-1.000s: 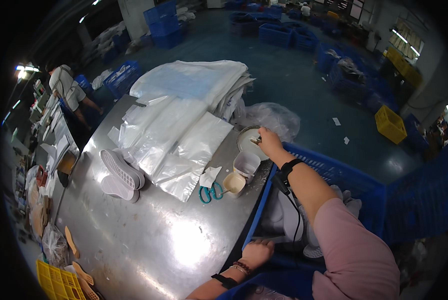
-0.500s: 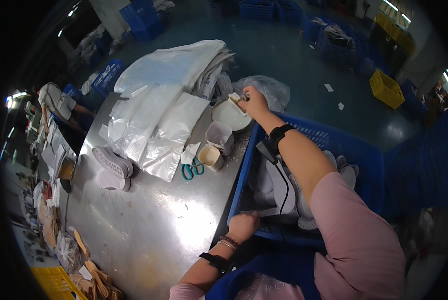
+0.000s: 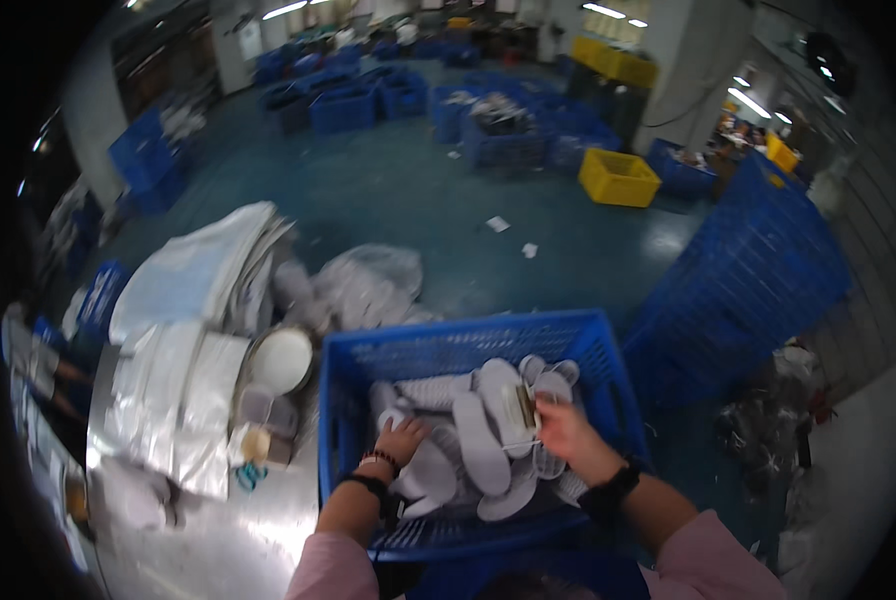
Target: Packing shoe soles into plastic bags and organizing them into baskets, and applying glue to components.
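Note:
White shoe soles lie heaped in a blue plastic crate in front of me. My right hand is closed on what looks like a flat brush with a pale head, held over the soles at the crate's right. My left hand reaches into the crate's left side. Its fingers are spread over the soles, and it seems to touch one without gripping it. To the left on the metal table stand a round bowl of white liquid and teal-handled scissors.
Stacked plastic sheets cover part of the table, with a pair of soles near them. Clear plastic bags lie behind the crate. Tall blue crates stand at the right, and a yellow crate sits on the floor beyond.
My view has turned right toward the crate. My right hand has carried the brush from the bowl to over the soles. My left hand has moved from the crate's near rim into the crate.

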`<state>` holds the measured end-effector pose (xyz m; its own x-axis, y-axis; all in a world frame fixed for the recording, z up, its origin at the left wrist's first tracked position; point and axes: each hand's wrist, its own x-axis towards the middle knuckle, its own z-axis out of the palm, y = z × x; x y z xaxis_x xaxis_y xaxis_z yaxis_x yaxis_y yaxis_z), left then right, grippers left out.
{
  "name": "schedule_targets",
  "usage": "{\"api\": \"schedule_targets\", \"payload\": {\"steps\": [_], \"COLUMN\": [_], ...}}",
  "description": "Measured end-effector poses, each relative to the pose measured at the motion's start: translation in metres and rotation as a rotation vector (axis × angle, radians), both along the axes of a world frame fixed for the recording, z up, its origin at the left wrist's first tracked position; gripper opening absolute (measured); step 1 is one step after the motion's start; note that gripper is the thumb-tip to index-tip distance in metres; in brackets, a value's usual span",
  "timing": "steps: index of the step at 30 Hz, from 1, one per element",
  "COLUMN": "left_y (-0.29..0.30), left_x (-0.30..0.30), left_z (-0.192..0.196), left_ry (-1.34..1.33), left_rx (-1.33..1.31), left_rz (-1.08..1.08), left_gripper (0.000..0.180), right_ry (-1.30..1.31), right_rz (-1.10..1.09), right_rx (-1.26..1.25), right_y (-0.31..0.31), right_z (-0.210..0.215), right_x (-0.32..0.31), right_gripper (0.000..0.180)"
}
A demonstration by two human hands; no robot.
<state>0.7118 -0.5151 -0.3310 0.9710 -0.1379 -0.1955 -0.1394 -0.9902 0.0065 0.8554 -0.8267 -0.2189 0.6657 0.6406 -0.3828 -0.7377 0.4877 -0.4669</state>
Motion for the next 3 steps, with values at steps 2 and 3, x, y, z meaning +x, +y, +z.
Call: {"api": "schedule_targets", "payload": {"steps": [2, 3], "left_y": [-0.008, -0.023], "left_x": [0.021, 0.052], "left_z": [-0.039, -0.040], "left_ry": [0.118, 0.094], "left_rx": [0.024, 0.017], "left_rz": [0.007, -0.043], "left_gripper": [0.046, 0.046], "right_ry": [-0.036, -0.063], "right_rz": [-0.108, -0.127], "right_rx": [-0.097, -0.115], "right_y": [-0.050, -0.079], "right_z": [0.005, -0.002], "right_x": [-0.010, -0.012], "right_gripper": [0.030, 0.033]}}
